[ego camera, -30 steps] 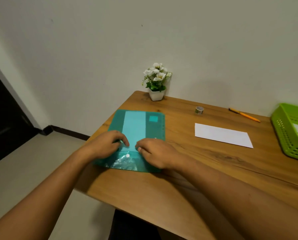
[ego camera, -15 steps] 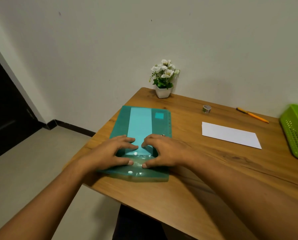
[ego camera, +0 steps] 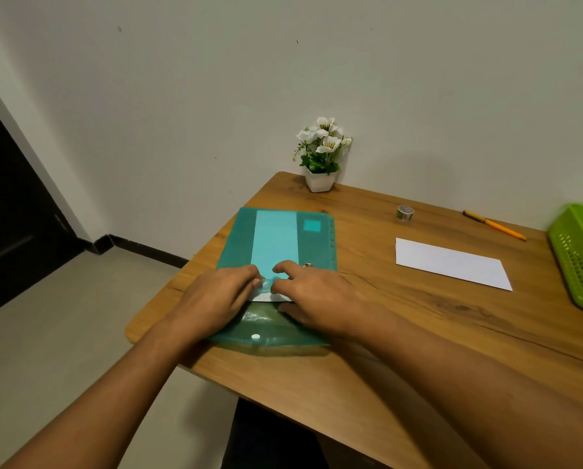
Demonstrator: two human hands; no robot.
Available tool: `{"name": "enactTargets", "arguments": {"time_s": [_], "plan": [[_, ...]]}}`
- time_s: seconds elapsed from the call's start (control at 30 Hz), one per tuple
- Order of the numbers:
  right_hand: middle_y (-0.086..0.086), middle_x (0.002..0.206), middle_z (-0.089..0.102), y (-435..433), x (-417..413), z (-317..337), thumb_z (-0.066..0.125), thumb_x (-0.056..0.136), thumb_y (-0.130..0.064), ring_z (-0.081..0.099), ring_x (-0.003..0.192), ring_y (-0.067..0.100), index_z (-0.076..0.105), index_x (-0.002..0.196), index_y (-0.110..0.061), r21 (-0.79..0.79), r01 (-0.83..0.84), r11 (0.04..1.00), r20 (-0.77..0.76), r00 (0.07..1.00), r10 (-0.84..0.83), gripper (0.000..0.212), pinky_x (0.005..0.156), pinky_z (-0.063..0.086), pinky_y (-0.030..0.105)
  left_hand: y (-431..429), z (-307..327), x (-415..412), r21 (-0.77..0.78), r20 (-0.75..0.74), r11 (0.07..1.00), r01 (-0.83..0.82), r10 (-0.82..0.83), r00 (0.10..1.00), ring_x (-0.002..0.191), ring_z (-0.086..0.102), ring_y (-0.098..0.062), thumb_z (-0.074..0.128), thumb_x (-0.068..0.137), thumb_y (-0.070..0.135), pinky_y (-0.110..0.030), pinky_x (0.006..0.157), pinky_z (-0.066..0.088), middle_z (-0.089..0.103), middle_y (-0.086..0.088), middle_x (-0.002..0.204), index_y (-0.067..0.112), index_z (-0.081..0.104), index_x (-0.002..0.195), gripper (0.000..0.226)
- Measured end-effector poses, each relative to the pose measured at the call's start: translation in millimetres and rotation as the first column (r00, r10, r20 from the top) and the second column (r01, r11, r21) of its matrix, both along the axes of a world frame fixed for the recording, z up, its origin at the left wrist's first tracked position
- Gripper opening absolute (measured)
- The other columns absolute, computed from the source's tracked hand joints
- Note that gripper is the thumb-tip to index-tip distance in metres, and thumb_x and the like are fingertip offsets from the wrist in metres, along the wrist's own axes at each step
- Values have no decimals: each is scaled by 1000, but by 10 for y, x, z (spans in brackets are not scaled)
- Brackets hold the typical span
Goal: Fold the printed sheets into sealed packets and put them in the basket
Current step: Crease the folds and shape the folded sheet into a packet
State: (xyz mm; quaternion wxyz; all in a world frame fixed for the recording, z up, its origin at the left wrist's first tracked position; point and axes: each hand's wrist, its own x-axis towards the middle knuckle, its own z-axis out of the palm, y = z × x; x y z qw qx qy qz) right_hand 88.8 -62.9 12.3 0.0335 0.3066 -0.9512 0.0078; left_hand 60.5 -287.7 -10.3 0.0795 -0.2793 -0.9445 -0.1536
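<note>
Both hands are lying on a teal plastic folder that is resting flat at the left end of the wooden bench, with its clear flap lying open toward the person and a white snap button showing on it. The left hand is bending its fingers over the mouth of the folder, and its fingertips are touching the near edge of a white sheet that is peeking out there. The right hand is arching its fingers with the tips pressing on the face of the folder, while its thumb is sitting on the flap; a ring is showing on one finger. The edge of the sheet is passing under this hand. For both hands I cannot tell if the fingers are really pinching the sheet or only pressing on it. A folded white paper is lying well apart to the right, and the green basket is standing at the right edge of the view. Near the wall, a small roll of tape, an orange pencil and a pot of white flowers are sitting on the bench.
</note>
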Motion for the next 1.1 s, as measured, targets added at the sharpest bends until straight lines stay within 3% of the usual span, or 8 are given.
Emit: {"name": "enactTargets", "arguments": {"time_s": [0.1,0.23,0.4,0.6,0.73,0.83,0.97,1.1], "plan": [[13,144,49,-82,-3,25,50,107,-28,66,99,35,63,120,-11,147,11,989,-79,997,0,26,71,56,48,-6,-11,5,13,0,1000,-1,1,1000,82,61,-7,37,106,45,-35,69,52,70,12,99,34,60,111,26],[12,127,52,-132,22,37,50,106,-18,65,101,33,59,125,-6,260,-10,966,-83,996,32,24,71,56,49,-16,-19,43,27,6,1000,11,-12,1000,91,60,-2,37,105,50,-28,74,52,69,15,109,35,63,120,33],[10,113,53,-95,-4,5,42,106,-24,60,87,30,60,113,-8,54,-37,998,-146,988,44,26,57,36,42,-38,-57,83,2,26,1000,6,-6,1000,108,61,-4,49,85,78,-30,84,54,65,19,126,37,60,131,63],[-2,105,55,96,138,296,48,105,-34,55,88,15,54,104,-23,-338,-7,941,-18,1000,1,13,71,53,34,-3,-60,66,125,37,990,-60,56,998,110,62,-5,66,89,63,-27,85,51,68,16,128,34,69,129,49],[-12,111,61,232,153,230,57,100,-53,60,92,9,53,111,-32,-324,45,945,91,996,-16,24,74,58,36,-16,-64,52,73,48,995,-61,58,997,122,59,-8,71,92,45,-33,89,53,65,19,135,39,72,123,32],[-13,117,62,313,159,173,63,92,-64,60,96,7,55,119,-34,-290,70,954,191,981,-13,41,77,59,33,-4,-50,59,84,43,994,-64,61,997,121,59,-6,68,92,50,-35,90,54,65,19,134,39,73,122,32],[-11,112,66,282,197,164,60,100,-42,59,102,8,66,116,-30,-246,19,969,128,992,13,21,86,57,39,27,-15,54,44,52,997,-63,61,997,120,57,-3,70,91,48,-29,89,51,62,22,136,40,71,126,36],[-8,96,70,210,190,327,62,99,-31,62,89,9,73,102,-23,-425,66,903,175,985,10,13,77,57,42,21,18,38,86,97,996,-37,29,995,103,62,-3,71,89,54,-25,79,53,69,18,124,38,68,128,43]]}}
